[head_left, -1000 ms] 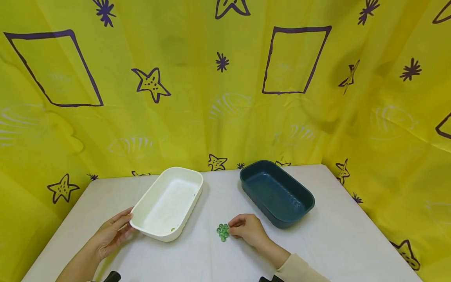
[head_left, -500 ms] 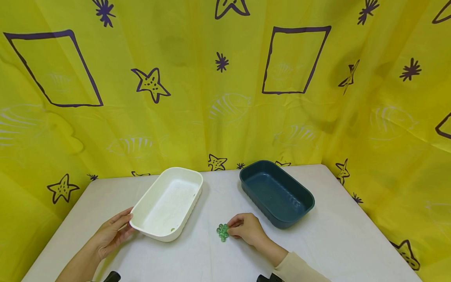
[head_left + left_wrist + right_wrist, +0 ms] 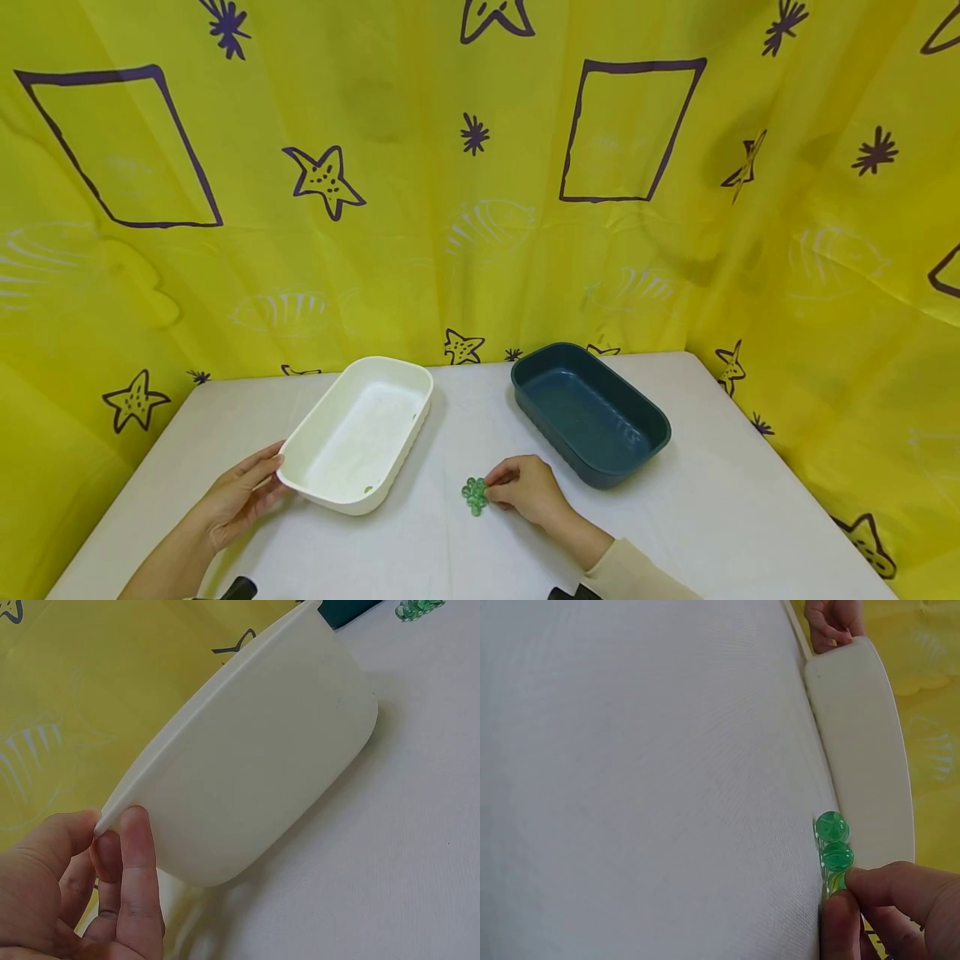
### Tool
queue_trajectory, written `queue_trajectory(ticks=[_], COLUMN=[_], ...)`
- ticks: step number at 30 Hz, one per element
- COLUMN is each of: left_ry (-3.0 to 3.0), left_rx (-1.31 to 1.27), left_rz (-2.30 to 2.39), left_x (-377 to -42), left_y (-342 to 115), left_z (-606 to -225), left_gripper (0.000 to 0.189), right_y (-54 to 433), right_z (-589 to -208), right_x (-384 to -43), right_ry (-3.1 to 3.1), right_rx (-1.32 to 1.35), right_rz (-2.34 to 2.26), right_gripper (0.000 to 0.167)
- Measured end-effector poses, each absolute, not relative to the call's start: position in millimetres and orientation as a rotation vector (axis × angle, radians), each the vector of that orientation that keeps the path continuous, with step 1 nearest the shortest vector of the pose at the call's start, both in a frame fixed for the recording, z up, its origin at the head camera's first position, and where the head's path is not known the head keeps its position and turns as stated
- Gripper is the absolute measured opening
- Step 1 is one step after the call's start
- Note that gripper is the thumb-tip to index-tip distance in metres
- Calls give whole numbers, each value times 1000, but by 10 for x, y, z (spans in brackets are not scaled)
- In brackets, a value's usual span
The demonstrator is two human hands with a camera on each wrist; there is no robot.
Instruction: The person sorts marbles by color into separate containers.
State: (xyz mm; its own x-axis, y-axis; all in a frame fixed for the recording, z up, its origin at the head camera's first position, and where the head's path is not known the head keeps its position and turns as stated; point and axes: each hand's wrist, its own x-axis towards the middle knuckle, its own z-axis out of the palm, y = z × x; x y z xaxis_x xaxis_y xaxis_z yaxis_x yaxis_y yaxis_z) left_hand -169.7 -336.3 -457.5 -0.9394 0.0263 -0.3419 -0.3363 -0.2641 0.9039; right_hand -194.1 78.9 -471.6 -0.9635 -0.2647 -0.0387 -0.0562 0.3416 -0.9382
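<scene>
My left hand pinches the near left corner of a white plastic basin. In the left wrist view, the thumb lies on top of the rim and fingertips are beneath it, against the outer wall. Near the middle of the tabletop lies a tight cluster of green glass marbles. At its right edge my right hand pinches one marble between thumb and fingertip, as the right wrist view shows. Two marbles stand beside that one; the others are hidden there.
A dark teal basin stands beyond the right hand, set at a slant. White cloth covers the table. Yellow curtain with starfish and fish prints hangs behind and along both sides.
</scene>
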Motion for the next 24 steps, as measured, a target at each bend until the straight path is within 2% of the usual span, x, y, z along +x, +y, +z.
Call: queue_trajectory(ticks=[24], left_ry=[1719], left_rx=[-392], left_rz=[2301], left_x=[-1693], left_y=[-3353], left_z=[-4559], left_gripper=[33], right_y=[792], right_z=[-4735], right_x=[-1948], right_ry=[2421], right_rx=[-286], right_rz=[-1679], right_gripper=[9])
